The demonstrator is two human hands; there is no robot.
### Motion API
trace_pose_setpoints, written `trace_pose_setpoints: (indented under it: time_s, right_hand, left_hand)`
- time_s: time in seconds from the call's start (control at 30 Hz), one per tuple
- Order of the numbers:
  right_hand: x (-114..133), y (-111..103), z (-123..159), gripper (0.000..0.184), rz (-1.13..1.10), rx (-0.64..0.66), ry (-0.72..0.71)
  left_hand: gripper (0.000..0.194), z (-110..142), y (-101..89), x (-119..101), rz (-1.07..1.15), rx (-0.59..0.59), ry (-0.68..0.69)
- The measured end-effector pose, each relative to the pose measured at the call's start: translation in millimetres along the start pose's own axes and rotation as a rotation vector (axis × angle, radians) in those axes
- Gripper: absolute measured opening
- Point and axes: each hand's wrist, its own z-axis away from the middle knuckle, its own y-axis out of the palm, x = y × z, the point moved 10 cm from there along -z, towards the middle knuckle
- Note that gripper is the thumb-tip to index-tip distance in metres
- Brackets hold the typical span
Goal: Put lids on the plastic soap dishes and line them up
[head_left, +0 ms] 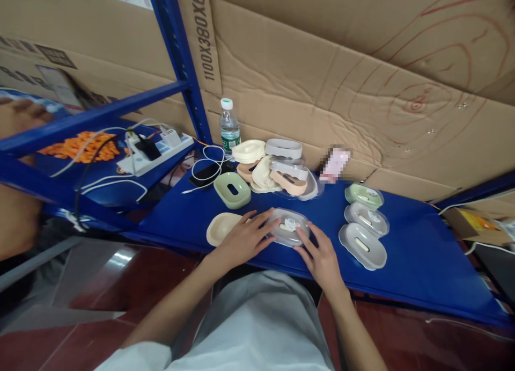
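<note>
Both hands press on one clear-lidded oval box [288, 227] at the near edge of the blue table [422, 253]. The left hand [241, 238] lies on the box's left end with fingers spread over the lid; the right hand [319, 255] grips its right end with fingertips on the rim. So the hands sit apart, clamped on the box from both ends.

The box looks like thin light plastic, stiff in the base but springy in the lid, and smooth enough to slip; the safest hold seems to be at the two rounded ends, where the rim is firmest. Its long axis runs left to right along the table's edge, lid facing up.

Just left of the box lies a cream tray [220, 228]; behind it a green tray [232, 190] and a heap of parts [277, 169]. Right of the box, three lidded boxes [365, 223] stand in a row. A bottle [229, 126] stands behind the heap.
</note>
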Motion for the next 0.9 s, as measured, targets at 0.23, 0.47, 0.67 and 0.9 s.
trace_pose_setpoints:
  time_s: [0.23, 0.47, 0.67, 0.9]
  right_hand:
    - [0.2, 8.3, -6.2, 0.069, -0.173, 0.215, 0.056]
    - [-40.3, -77.3, 38.7, 0.067, 0.019, -0.087, 0.176]
    - [-169.6, -192.4, 156.0, 0.083, 0.454, -0.507, 0.656]
    - [-249.2, -166.8, 194.4, 0.104, 0.418, -0.392, 0.754]
  left_hand:
    - [0.048, -5.6, -6.4, -6.4, 0.13, 0.012, 0.041]
    - [0.048, 10.0, -28.7, -26.4, 0.102, 0.012, 0.05]
    - [0.038, 65.1, -47.3, 2.7, 0.0, -0.074, -0.085]
    - [0.029, 99.3, -44.5, 37.0, -0.118, -0.1, -0.212]
